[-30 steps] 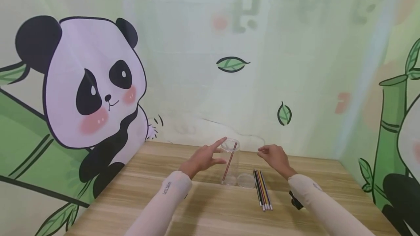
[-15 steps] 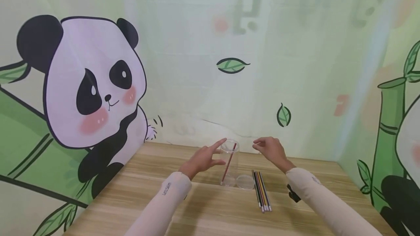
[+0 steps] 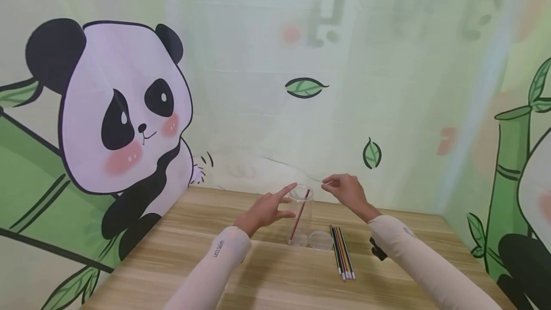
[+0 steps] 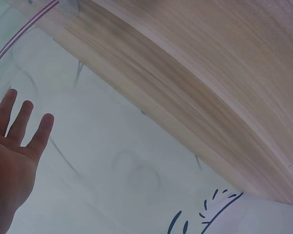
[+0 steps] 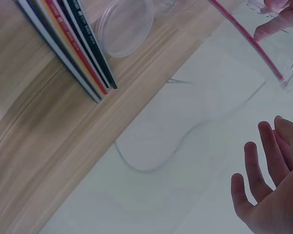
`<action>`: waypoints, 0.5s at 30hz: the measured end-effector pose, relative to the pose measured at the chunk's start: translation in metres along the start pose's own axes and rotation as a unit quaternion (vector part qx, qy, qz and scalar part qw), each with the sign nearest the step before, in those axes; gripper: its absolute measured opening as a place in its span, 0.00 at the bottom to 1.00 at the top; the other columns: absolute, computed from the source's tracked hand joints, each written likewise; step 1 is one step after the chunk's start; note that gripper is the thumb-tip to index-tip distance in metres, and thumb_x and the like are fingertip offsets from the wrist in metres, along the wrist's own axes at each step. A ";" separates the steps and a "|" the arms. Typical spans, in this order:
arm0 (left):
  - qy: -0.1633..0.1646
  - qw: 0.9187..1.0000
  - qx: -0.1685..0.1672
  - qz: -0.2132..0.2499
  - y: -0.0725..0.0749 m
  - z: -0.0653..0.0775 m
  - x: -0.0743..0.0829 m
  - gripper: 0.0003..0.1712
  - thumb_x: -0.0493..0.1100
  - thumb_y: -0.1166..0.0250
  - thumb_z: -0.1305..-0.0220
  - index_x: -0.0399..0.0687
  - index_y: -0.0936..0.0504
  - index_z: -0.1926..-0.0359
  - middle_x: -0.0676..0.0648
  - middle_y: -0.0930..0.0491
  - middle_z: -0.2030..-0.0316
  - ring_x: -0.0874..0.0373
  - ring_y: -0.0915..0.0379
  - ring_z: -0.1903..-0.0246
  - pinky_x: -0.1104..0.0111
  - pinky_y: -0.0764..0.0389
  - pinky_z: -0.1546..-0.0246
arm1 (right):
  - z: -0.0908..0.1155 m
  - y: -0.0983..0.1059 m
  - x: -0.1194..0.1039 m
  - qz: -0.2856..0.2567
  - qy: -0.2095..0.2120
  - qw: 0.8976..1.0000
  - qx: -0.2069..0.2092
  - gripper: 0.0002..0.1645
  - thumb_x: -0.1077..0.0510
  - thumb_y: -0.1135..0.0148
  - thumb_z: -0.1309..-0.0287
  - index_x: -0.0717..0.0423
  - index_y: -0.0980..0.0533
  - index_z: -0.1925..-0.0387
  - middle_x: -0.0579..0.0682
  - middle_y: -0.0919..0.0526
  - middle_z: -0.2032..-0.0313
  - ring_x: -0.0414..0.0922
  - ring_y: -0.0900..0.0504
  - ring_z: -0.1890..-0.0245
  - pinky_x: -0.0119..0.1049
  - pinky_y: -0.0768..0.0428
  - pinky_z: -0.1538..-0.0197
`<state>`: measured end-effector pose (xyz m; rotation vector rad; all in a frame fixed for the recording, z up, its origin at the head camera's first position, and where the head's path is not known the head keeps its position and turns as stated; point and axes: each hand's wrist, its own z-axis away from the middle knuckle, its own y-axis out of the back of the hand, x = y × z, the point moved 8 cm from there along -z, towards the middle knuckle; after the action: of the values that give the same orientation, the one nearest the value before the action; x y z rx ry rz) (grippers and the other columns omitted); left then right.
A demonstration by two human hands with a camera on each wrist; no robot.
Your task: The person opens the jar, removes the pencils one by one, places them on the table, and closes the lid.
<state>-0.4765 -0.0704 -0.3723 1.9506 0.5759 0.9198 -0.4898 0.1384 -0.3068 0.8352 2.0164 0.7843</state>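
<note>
A tall clear plastic jar [image 3: 301,221] stands upright on the wooden table, with one dark red pencil [image 3: 299,216] leaning inside it. At the jar's left side is my left hand [image 3: 264,210], its fingers extended and spread; the index fingertip is at the rim and the thumb lies by the wall. My right hand [image 3: 346,190] hovers to the right of the jar's mouth, with thumb and index close together and nothing seen between them. In the right wrist view its other fingers are loosely bent. Several pencils [image 3: 342,252] lie side by side, eraser ends toward me.
A round clear lid [image 3: 321,240] lies flat between the jar and the pencils. A small black object [image 3: 379,249] shows beside the right sleeve. Behind the table [image 3: 193,233] rises a pale green cloth wall with a panda [image 3: 129,109] printed on it.
My right hand has moved left and slightly up, nearer the jar's mouth. The left hand stays at the jar, and the pencils and lid lie as before.
</note>
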 end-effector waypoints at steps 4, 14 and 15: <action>0.001 1.000 -0.001 0.002 -0.001 0.001 -0.001 0.52 0.53 0.28 0.33 0.59 0.48 0.17 0.43 0.18 0.39 0.41 0.20 0.40 0.47 0.28 0.33 | -0.002 -0.004 -0.007 0.000 0.009 1.000 0.002 0.12 0.54 0.29 0.33 0.58 0.12 0.55 0.55 0.08 0.61 0.52 0.10 0.61 0.47 0.14 0.61; 0.003 1.000 -0.003 -0.010 -0.001 0.001 -0.002 0.52 0.55 0.29 0.33 0.61 0.48 0.17 0.44 0.18 0.39 0.42 0.21 0.39 0.48 0.27 0.33 | -0.004 -0.010 -0.022 -0.003 0.017 1.000 -0.007 0.12 0.54 0.29 0.34 0.57 0.12 0.55 0.54 0.08 0.59 0.53 0.10 0.59 0.49 0.13 0.56; 0.003 1.000 -0.003 -0.012 -0.001 0.001 -0.003 0.52 0.55 0.29 0.33 0.61 0.48 0.17 0.44 0.18 0.39 0.42 0.21 0.39 0.48 0.27 0.33 | -0.004 -0.010 -0.024 -0.003 0.018 1.000 -0.007 0.12 0.54 0.29 0.34 0.57 0.12 0.55 0.54 0.08 0.59 0.52 0.10 0.59 0.49 0.14 0.55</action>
<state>-0.4773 -0.0725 -0.3742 1.9317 0.5969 0.9121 -0.4854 0.1128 -0.3022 0.8107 2.0427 0.8145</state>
